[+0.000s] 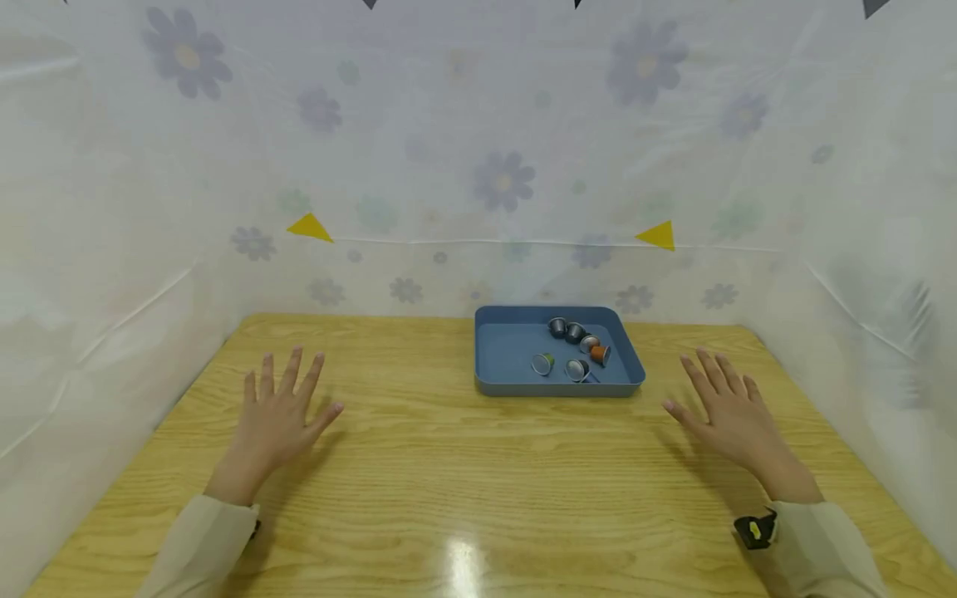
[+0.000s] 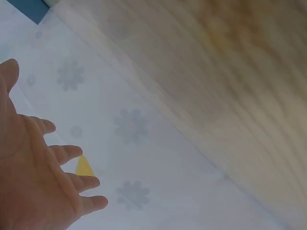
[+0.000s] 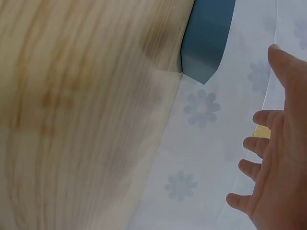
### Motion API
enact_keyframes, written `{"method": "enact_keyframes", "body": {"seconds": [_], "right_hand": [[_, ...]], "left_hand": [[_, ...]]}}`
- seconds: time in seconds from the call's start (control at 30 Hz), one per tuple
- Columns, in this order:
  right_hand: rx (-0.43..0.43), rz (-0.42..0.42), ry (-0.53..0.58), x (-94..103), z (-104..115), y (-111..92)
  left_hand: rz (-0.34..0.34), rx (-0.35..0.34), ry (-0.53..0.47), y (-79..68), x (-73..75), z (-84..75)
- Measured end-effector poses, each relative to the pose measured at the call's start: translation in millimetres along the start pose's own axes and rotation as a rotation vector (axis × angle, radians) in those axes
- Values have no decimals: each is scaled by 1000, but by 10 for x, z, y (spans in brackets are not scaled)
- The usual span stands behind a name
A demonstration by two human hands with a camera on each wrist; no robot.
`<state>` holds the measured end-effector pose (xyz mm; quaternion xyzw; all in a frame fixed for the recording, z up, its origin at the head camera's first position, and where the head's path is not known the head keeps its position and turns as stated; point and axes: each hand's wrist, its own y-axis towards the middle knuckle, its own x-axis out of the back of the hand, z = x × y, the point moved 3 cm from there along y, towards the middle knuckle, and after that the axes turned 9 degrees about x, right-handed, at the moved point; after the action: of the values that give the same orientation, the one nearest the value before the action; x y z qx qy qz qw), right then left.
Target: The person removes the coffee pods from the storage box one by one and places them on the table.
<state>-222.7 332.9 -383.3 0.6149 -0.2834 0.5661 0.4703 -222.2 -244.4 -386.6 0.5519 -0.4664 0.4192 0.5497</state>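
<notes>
In the head view my left hand (image 1: 275, 422) is held over the left side of the table, palm down, fingers spread and holding nothing. My right hand (image 1: 731, 422) mirrors it on the right side, also spread and holding nothing. Between them, nearer the right hand, a blue tray (image 1: 508, 388) stands toward the back of the table. Several coffee capsules lie in its right part: a green one (image 1: 548, 362), an orange one (image 1: 601, 355), a dark one (image 1: 557, 328) and others. Both wrist views show the palms with fingers and thumb stretched out.
A light wood table (image 1: 419, 482) fills the foreground. White flowered sheeting (image 1: 419, 166) encloses it at the back and both sides. Two yellow triangles, a left one (image 1: 310, 227) and a right one (image 1: 658, 236), mark the back sheet. A black band (image 1: 755, 530) circles the right wrist.
</notes>
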Motion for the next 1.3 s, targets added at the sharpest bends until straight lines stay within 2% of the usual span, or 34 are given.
{"method": "enact_keyframes", "body": {"seconds": [0.57, 0.93, 1.3], "right_hand": [[40, -69, -29, -26, 30, 147], [22, -56, -28, -28, 38, 236], [71, -95, -63, -36, 30, 373]], "left_hand": [[-18, -74, -21, 90, -5, -290], [-31, -131, -6, 202, -43, -492], [-37, -174, 1, 339, -83, -694]]}}
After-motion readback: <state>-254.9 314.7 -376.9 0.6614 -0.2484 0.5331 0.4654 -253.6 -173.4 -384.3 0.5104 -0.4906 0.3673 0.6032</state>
